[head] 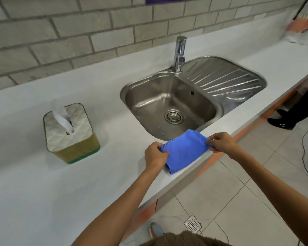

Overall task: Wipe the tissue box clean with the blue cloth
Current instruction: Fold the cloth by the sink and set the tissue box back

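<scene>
Wiping has not begun, as far as this view shows: the blue cloth (184,150) is nowhere near the tissue box (70,133), and the box looks untouched. Both hands are on the cloth at the front edge of the counter (34,183), just in front of the sink (169,105). The left hand (156,156) pinches the cloth's left end with fingers closed on the fabric; the right hand (220,142) pinches the right end the same way, so the cloth is stretched between them, seemingly being folded or straightened. Still to do: carry it over to the box, which stands well apart to the left on the counter, and rub down its top and sides.

The cloth is soft, matte and folded into a rough rectangle with a few creases. The box is upright with rounded corners, a pale quilted-looking top, yellowish sides and a green base; a white tissue (60,114) sticks up from its slot. The counter is smooth and white, the sink brushed steel with a ribbed drainer.
</scene>
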